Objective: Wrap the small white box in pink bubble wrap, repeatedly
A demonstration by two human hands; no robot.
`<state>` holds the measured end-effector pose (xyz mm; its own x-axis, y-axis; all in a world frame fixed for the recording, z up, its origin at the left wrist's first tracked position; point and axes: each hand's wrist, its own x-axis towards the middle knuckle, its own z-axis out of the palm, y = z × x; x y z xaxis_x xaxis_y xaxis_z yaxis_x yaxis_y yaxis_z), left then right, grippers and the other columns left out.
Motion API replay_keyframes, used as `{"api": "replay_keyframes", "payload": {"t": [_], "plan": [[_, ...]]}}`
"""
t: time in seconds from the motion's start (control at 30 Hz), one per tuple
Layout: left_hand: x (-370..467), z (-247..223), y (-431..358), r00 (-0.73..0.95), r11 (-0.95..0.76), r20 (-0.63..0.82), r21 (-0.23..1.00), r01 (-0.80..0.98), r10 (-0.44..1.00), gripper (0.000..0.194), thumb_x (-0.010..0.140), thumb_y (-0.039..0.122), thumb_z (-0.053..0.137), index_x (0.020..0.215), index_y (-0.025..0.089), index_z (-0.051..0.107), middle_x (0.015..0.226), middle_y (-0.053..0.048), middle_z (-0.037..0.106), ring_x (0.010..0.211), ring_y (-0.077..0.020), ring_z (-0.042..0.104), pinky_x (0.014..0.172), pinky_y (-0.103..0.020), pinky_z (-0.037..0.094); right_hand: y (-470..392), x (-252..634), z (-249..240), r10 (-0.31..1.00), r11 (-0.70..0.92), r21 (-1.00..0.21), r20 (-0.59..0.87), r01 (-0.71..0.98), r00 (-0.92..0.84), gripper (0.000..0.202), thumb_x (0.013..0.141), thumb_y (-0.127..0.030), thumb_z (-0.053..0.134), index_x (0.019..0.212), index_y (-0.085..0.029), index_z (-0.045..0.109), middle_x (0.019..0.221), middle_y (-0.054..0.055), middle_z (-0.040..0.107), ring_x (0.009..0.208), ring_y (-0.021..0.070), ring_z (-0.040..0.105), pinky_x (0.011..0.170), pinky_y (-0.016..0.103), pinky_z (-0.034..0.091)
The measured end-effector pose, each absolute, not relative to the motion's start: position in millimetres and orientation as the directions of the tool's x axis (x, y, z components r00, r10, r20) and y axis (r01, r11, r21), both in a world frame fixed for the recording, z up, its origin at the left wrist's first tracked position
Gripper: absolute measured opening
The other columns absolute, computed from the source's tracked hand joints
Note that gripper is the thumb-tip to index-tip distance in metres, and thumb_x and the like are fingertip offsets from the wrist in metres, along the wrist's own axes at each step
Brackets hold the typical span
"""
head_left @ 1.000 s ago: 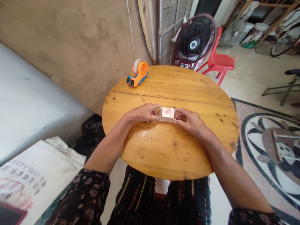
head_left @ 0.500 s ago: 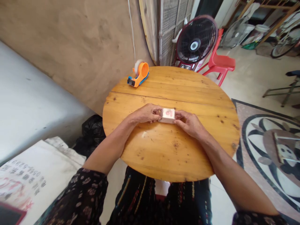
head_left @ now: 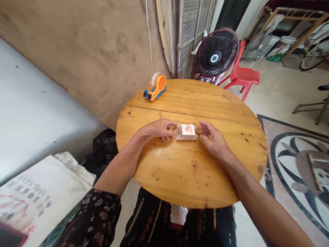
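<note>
The left hand [head_left: 159,129] rests on the counter [head_left: 190,171] with its fingers curled loosely inward, gripping nothing; its fingertips sit just beside the left end of a small wrapped packet [head_left: 187,132], and whether they actually touch the wrapper cannot be told. The right hand [head_left: 214,139] lies on the other side, fingers slack and slightly spread, empty, its fingertips close to the packet's right end but apparently apart from it. The packet itself lies flat on the round wooden counter between the two hands, near the middle, a pale block with a red printed label facing up and clear film loose around its edges. Farther off, at the counter's far left rim, stands an orange and blue tape dispenser [head_left: 156,88], well apart from the hands. Beyond the counter are a dark pedestal fan [head_left: 216,55] and a red plastic chair [head_left: 243,77]. With neither hand holding the packet, a careless brush of either set of fingertips could likely slide it across the smooth wood, and the loose film might catch on a finger and drag the packet askew.
</note>
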<state>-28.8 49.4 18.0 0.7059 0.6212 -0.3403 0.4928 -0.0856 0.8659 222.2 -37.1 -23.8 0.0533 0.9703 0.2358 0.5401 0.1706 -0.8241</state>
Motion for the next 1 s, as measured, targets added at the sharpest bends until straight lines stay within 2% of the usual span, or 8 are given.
{"api": "replay_keyframes", "payload": {"t": [0.1,0.2,0.3,0.53,0.67,0.83,0.9,1.0], "plan": [[-27,14,50,0.760,-0.182,-0.287,0.865,0.467,0.582,0.057,0.070,0.020,0.058,0.127,0.019,0.057,0.070,0.004,0.059,0.053,-0.0091,0.055,0.051,-0.019,0.043,-39,225,-23,0.986,0.132,-0.812,0.168,0.569,0.011,0.053,0.075,-0.023,0.061,0.127,-0.020,0.057,0.102,0.008,0.069,0.085,0.0232,0.066,0.084,0.044,0.057],[-23,12,48,0.801,-0.356,-0.154,0.836,0.418,0.578,0.038,0.073,0.020,0.055,0.109,0.018,0.064,0.066,0.005,0.056,0.054,-0.0087,0.049,0.051,-0.019,0.038,-40,224,-20,0.986,0.164,-0.772,0.144,0.615,-0.082,0.039,0.077,-0.024,0.062,0.116,-0.022,0.064,0.100,0.008,0.071,0.089,0.0245,0.067,0.086,0.044,0.056],[-18,13,46,0.803,-0.471,-0.059,0.784,0.405,0.593,0.027,0.074,0.016,0.050,0.097,0.016,0.065,0.069,0.003,0.057,0.060,-0.0103,0.050,0.056,-0.021,0.036,-41,220,-16,0.982,0.186,-0.767,0.135,0.614,-0.130,0.027,0.078,-0.026,0.063,0.104,-0.021,0.066,0.097,0.007,0.071,0.088,0.0242,0.068,0.086,0.043,0.055],[-15,12,44,0.794,-0.510,-0.024,0.754,0.413,0.607,0.025,0.075,0.013,0.048,0.092,0.015,0.065,0.072,0.001,0.059,0.065,-0.0117,0.050,0.059,-0.022,0.035,-40,220,-12,0.990,0.136,-0.778,0.084,0.614,-0.114,0.022,0.075,-0.033,0.068,0.093,-0.022,0.063,0.088,0.006,0.070,0.080,0.0220,0.065,0.078,0.039,0.054],[-13,5,45,0.770,-0.435,-0.039,0.806,0.400,0.636,0.034,0.074,0.013,0.049,0.101,0.015,0.068,0.068,0.002,0.056,0.062,-0.0112,0.048,0.057,-0.021,0.034,-38,225,-10,0.985,0.133,-0.808,0.042,0.573,-0.168,0.026,0.075,-0.034,0.068,0.097,-0.020,0.065,0.090,0.006,0.070,0.081,0.0218,0.065,0.079,0.039,0.054],[-11,3,37,0.653,-0.232,-0.144,0.860,0.454,0.743,0.045,0.074,0.011,0.052,0.117,0.016,0.066,0.068,0.002,0.058,0.057,-0.0102,0.049,0.053,-0.020,0.036,-38,235,0,0.953,0.102,-0.920,-0.019,0.379,-0.302,0.035,0.073,-0.035,0.068,0.104,-0.018,0.066,0.102,0.008,0.072,0.093,0.0237,0.068,0.089,0.042,0.054],[-13,2,27,0.485,-0.032,-0.192,0.909,0.416,0.853,0.047,0.079,0.014,0.053,0.125,0.013,0.061,0.080,-0.002,0.065,0.061,-0.0107,0.054,0.056,-0.021,0.042,-42,239,0,0.966,0.068,-0.938,-0.024,0.341,-0.257,0.038,0.073,-0.036,0.069,0.108,-0.019,0.066,0.111,0.009,0.072,0.103,0.0258,0.067,0.098,0.046,0.051],[-16,-4,9,0.279,0.191,-0.213,0.976,0.106,0.936,0.049,0.085,0.017,0.051,0.134,0.009,0.053,0.115,-0.014,0.067,0.086,-0.0154,0.067,0.079,-0.029,0.055,-54,242,-8,0.997,0.016,-0.939,-0.013,0.344,-0.080,0.047,0.073,-0.038,0.070,0.117,-0.021,0.062,0.123,0.012,0.068,0.115,0.0291,0.064,0.109,0.052,0.043]]}}
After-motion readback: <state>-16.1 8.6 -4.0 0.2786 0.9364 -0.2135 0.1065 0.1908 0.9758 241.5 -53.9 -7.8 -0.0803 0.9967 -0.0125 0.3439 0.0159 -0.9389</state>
